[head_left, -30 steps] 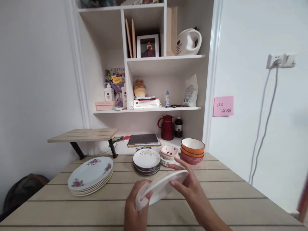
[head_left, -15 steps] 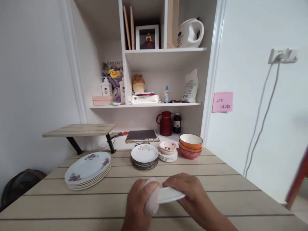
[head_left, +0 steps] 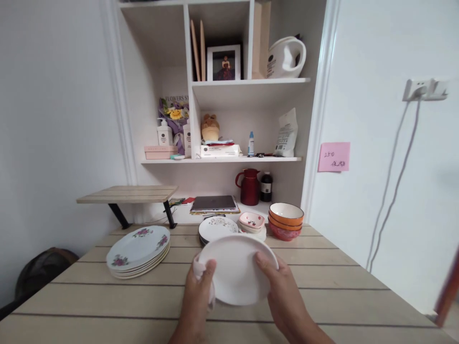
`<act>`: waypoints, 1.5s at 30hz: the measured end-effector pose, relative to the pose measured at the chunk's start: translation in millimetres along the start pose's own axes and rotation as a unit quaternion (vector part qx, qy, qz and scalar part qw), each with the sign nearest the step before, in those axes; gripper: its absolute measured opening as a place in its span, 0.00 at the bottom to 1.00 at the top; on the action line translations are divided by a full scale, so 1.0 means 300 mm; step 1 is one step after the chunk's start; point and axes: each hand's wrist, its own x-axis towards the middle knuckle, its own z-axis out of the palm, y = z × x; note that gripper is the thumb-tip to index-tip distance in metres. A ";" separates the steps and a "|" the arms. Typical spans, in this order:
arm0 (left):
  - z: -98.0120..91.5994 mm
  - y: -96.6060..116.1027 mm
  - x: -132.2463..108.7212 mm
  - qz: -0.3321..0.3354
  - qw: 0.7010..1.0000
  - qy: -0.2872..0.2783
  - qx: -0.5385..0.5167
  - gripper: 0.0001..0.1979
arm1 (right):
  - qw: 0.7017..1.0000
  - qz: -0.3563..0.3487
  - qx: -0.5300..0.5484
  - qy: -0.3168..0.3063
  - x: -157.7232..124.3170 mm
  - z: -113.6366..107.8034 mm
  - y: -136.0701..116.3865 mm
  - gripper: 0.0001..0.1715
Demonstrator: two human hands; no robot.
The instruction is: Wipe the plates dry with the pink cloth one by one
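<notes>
A plain white plate [head_left: 234, 274] is held up tilted above the table, its broad face toward me. My left hand [head_left: 197, 291] grips its left rim, thumb on the face, with a pale cloth [head_left: 211, 296] bunched between hand and plate. My right hand [head_left: 281, 286] closes on the right rim, thumb on the face and fingers behind. Just behind the plate stands a stack of white plates with a floral pattern [head_left: 218, 227], partly hidden by it. Beside that stack, small pink-edged dishes [head_left: 252, 220] rest on small white plates [head_left: 263, 235].
Large oval flowered plates [head_left: 139, 248] are stacked on the table's left. Orange and red bowls [head_left: 286, 222] are stacked at the back right. Behind are a raised wooden shelf [head_left: 127, 193], a laptop [head_left: 214, 202], a red jug [head_left: 250, 187] and a dark bottle [head_left: 266, 187].
The plate has turned from nearly edge-on to showing its broad face and has come up slightly. Both hands moved with it, keeping hold. The view has shifted a little.
</notes>
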 end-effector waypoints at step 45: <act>-0.018 0.011 0.001 0.036 0.998 0.019 0.044 0.26 | 0.988 -0.045 -0.134 -0.059 -0.003 -0.037 -0.009 0.18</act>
